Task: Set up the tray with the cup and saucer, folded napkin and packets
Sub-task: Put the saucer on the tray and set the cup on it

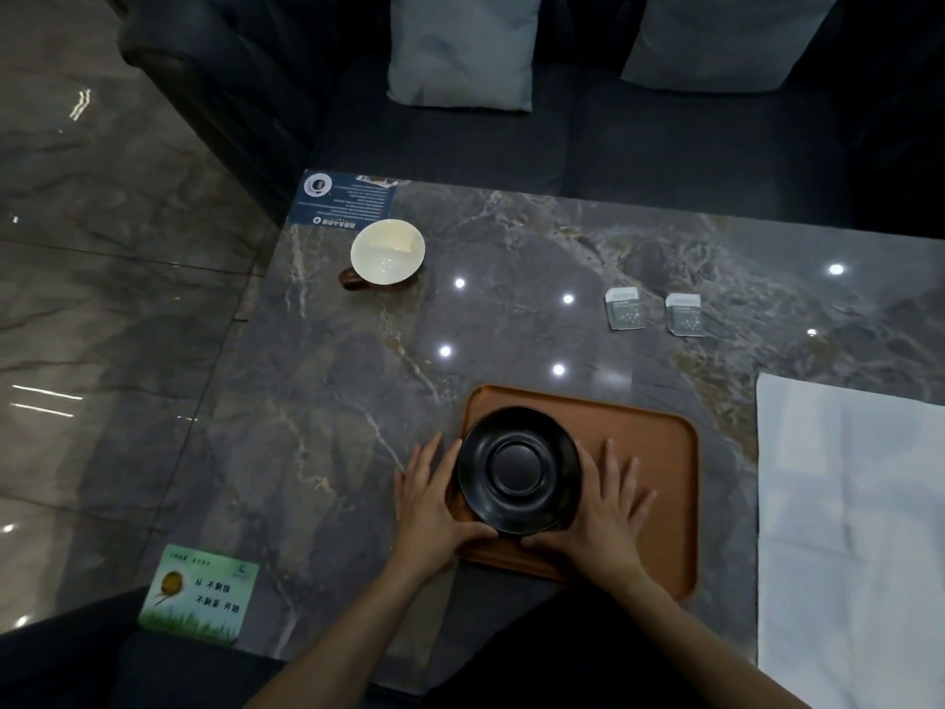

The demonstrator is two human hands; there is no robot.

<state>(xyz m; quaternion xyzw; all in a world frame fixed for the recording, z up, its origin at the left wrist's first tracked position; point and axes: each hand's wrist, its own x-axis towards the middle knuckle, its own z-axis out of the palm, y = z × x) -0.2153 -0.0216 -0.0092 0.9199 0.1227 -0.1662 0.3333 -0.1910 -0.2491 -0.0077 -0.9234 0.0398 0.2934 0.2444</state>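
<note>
Black saucer (519,470) sits at the left end of the tray (659,483), left hand (434,496) and right hand (603,509) cradling its rim, likely to centre it; each grip is clamped on the saucer. Cup (387,253), packets (625,309) and napkin (849,534) wait on the bench (332,401).

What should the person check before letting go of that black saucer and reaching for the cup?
1. Saucer lies on the tray, at its left end: ok.
2. Saucer sits flat: cannot tell.
3. Left hand and right hand hold the saucer's edges between thumb and fingers: ok.
4. Cup stands on the table, far left, nothing in the path: ok.
5. Two packets in view: ok.
6. Napkin folded: not ok.
</note>
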